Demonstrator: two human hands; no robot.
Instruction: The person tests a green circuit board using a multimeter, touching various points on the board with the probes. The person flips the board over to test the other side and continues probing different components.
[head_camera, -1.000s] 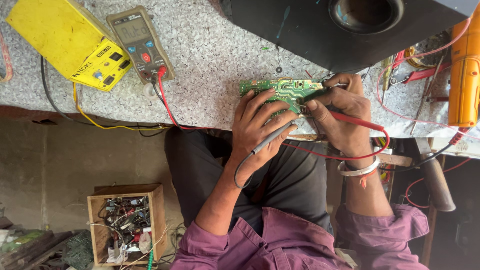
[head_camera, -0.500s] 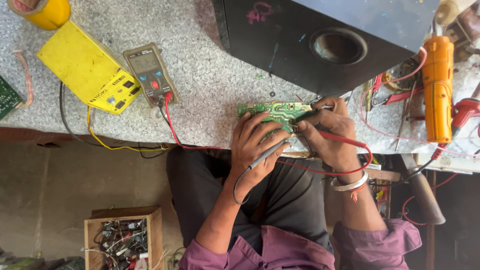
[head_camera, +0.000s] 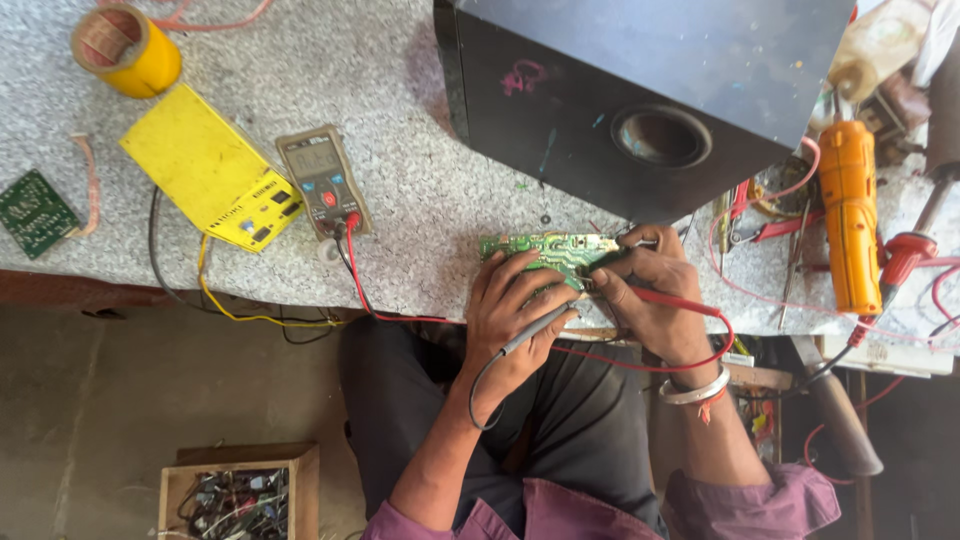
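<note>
L hand (head_camera: 515, 310) gripping black probe (head_camera: 535, 328), R hand (head_camera: 650, 300) gripping red probe (head_camera: 665, 297) on green board (head_camera: 545, 247), wooden box (head_camera: 300, 480) w/ parts

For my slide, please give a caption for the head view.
Both hands press multimeter probes onto a green circuit board at the granite bench's edge.

At the bench's (head_camera: 420, 200) front edge, both hands press probes (one black, one red) onto a green circuit board (head_camera: 545, 250): left hand (head_camera: 515, 310), right hand (head_camera: 650, 300).
</note>
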